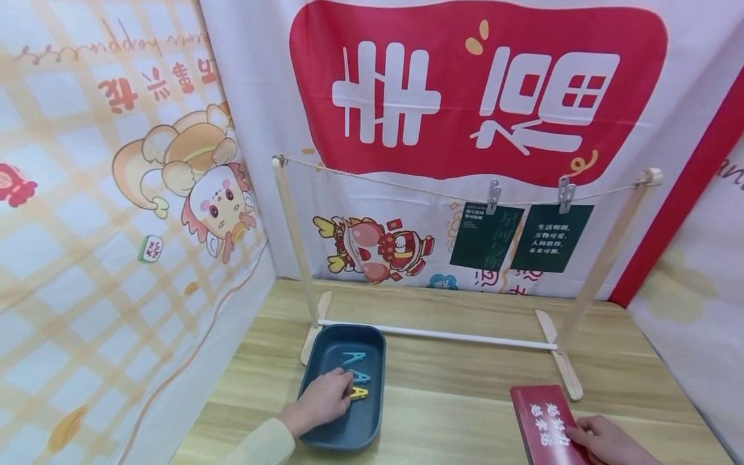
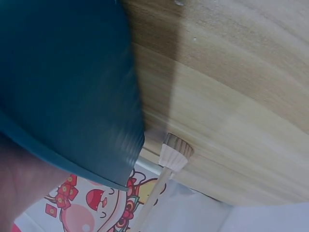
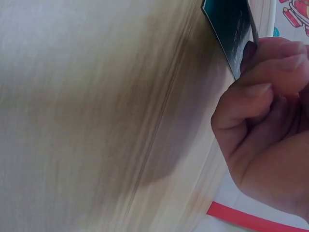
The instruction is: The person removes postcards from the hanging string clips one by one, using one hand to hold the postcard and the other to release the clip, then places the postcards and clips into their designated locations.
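Observation:
My left hand (image 1: 327,399) is inside the dark blue tray (image 1: 380,387), fingers bent down at a yellow clothespin (image 1: 360,392) and a blue clothespin (image 1: 361,376). The fingers hide part of both, so a grip cannot be made out. Another blue clothespin (image 1: 353,356) lies farther back. In the left wrist view the tray's wall (image 2: 72,92) covers most of that hand (image 2: 21,186). At the lower right, my right hand (image 1: 604,439) pinches the edge of a red card (image 1: 543,407) with white characters. Its dark green underside (image 3: 231,29) shows in the right wrist view, tilted above the table.
A wooden rack stands behind, with a left post (image 1: 296,245), a right post (image 1: 604,265) and a white bottom bar (image 1: 465,338). Two dark green cards, one plain-looking (image 1: 482,239) and one lettered (image 1: 551,239), hang by metal clips from its string (image 1: 372,179). Printed cloth surrounds the wooden table (image 1: 447,394).

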A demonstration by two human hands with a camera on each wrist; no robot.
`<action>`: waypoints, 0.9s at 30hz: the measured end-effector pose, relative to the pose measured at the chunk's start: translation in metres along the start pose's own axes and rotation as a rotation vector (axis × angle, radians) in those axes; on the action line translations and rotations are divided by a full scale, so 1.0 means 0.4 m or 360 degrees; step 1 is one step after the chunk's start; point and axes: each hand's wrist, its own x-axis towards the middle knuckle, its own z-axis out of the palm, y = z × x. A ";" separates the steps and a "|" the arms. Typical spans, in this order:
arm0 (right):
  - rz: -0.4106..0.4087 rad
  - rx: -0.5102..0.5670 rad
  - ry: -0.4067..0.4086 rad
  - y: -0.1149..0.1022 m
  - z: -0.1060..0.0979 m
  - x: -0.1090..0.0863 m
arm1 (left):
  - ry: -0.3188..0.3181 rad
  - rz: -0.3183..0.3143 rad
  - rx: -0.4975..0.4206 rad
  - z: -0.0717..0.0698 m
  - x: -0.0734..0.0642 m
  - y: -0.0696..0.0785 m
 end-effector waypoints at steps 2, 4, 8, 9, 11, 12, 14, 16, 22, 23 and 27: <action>0.0081 -0.0054 0.0066 -0.013 0.006 -0.002 | -0.0028 -0.0014 0.0027 0.003 -0.001 -0.001; 0.0136 -0.0088 0.0094 -0.026 0.010 -0.003 | -0.0044 -0.0025 0.0047 0.005 -0.002 -0.001; 0.0239 0.0080 0.0052 -0.040 0.006 -0.007 | -0.0041 -0.0026 0.0071 0.004 -0.005 0.003; 0.0237 0.0134 0.0026 -0.039 0.003 -0.009 | -0.0041 -0.0023 0.0077 0.003 -0.005 0.004; 0.0208 0.0203 -0.0004 -0.035 0.003 -0.011 | -0.0047 -0.0018 0.0085 0.002 -0.004 0.005; 0.0151 0.0173 -0.0010 -0.032 0.005 -0.010 | -0.0050 -0.0018 0.0091 0.001 -0.004 0.005; 0.0060 0.0073 0.0024 -0.028 0.015 -0.007 | -0.0053 -0.0016 0.0099 0.000 -0.003 0.005; 0.0023 -0.0066 0.0082 -0.025 0.028 0.000 | -0.0054 -0.0012 0.0102 -0.001 -0.002 0.004; 0.0367 -0.0241 0.0214 -0.028 0.053 0.019 | -0.0001 -0.0022 0.0058 -0.003 0.000 0.001; 0.0415 -0.0245 0.0231 -0.029 0.054 0.021 | 0.0027 -0.0029 0.0048 -0.004 0.003 0.001; 0.0402 -0.0296 0.0252 -0.035 0.051 0.027 | 0.0209 -0.0054 -0.0018 -0.021 0.016 0.002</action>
